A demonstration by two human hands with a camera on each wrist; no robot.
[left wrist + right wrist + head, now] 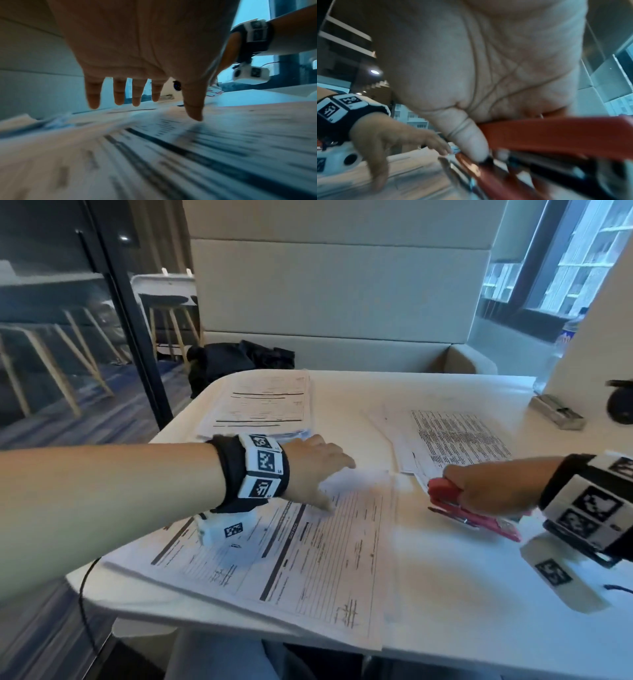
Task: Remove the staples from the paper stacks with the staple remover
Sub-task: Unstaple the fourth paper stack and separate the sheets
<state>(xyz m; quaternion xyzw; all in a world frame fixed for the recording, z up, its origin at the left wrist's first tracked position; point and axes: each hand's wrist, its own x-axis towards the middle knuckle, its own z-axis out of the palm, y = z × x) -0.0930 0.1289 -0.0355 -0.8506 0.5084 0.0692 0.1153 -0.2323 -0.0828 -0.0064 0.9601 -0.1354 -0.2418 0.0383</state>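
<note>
A stack of printed forms [308,559] lies at the table's near edge. My left hand [318,470] reaches over its far end with straight, spread fingers; in the left wrist view the fingers [118,97] hover just above the sheet [154,155] and the thumb tip is at the paper. My right hand [479,491] grips a red staple remover [469,511] low over the table, right of the stack, its metal tip pointing left. In the right wrist view my thumb [477,146] lies along the red tool [556,135].
A second paper stack [263,405] lies at the far left of the white table [479,611], and a third [455,440] at the right. A small metal box [556,412] and a black round object [620,402] sit far right. A black bag [239,361] rests on the bench behind.
</note>
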